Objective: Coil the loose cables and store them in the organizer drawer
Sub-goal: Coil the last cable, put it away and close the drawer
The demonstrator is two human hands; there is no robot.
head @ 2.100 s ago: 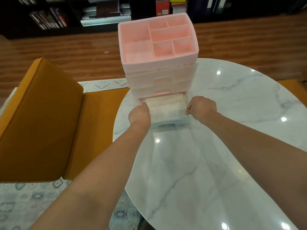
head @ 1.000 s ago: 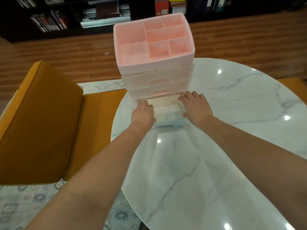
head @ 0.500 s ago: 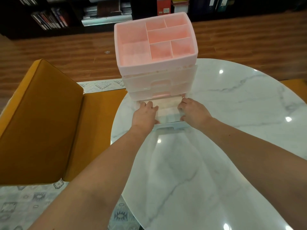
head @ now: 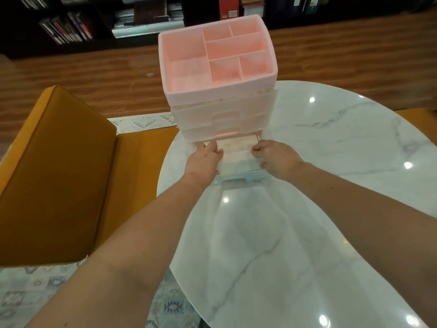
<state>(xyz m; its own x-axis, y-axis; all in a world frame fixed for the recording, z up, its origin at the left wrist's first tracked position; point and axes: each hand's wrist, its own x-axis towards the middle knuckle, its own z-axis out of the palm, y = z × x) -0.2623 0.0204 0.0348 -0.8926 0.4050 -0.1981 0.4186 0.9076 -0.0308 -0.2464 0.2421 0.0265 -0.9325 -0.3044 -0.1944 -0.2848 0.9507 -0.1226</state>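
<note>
The pink organizer [head: 217,55] stands at the far edge of the marble table [head: 331,150], with an open compartment tray on top and translucent drawers below. Its bottom drawer [head: 236,151] is pulled partly out toward me. My left hand [head: 203,159] grips the drawer's left side, fingers curled over the edge. My right hand [head: 276,158] grips the right side, thumb at the front corner. No cable shows in view, and I cannot make out what lies inside the pale drawer.
An orange padded chair [head: 59,174] stands close to the table's left side. A patterned rug [head: 28,294] lies below it. Dark shelves with books [head: 71,27] line the far wall beyond the wooden floor.
My right hand lay flat with straight fingers over the drawer a second ago; its fingers now curl at the right edge. The drawer sits slightly further in than two seconds ago.
</note>
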